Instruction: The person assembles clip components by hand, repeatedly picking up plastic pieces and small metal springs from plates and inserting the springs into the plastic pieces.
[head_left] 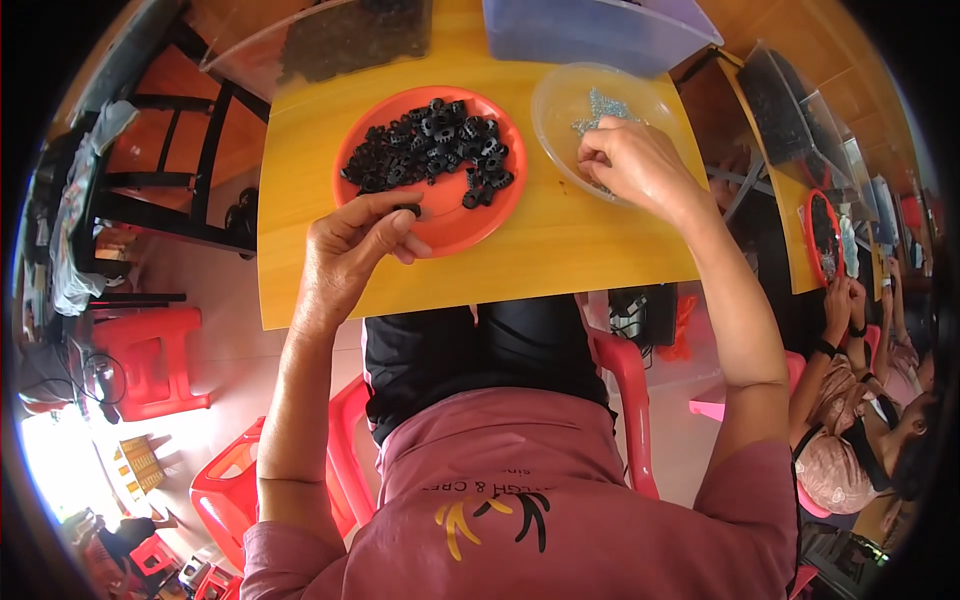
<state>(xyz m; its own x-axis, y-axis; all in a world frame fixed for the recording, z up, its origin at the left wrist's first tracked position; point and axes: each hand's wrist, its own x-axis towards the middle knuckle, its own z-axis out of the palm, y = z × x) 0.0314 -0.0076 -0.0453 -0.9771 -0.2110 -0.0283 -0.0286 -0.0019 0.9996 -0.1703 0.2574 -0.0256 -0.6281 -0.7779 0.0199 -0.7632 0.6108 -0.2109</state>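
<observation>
- Left grip [362,232] is closed on a small black piece [408,210], pinched between thumb and forefinger, with the other fingers curled beneath.
- This hand hangs over the near-left rim of a round orange-red dish [472,226], which sits on the left half of the desk [575,255], between its far and near edges.
- Many more black parts [420,140], small and toothed-looking, lie heaped in the dish, mostly toward the desk's far edge; the side of the dish toward the near edge shows bare.
- Right grip [635,160] reaches into a clear round bowl [551,115] near the desk's right edge. Its fingers are bent and drawn together; whether they hold anything, I cannot tell.
- Small silvery pieces [603,103] form a loose heap in that bowl, just beyond the right knuckles.
- At the desk's far-left corner stands a clear bin [242,48] with a dark mass of parts inside.
- Toward the far-right corner stands a bluish translucent bin [590,42].
- Below the near edge, the person sits in black trousers [480,360] and a dusty-pink shirt [490,450], on a red chair [632,400].
- Well beyond the right edge, a co-worker [845,465] sits at another yellow desk, hands near a red-rimmed dish [811,235].
</observation>
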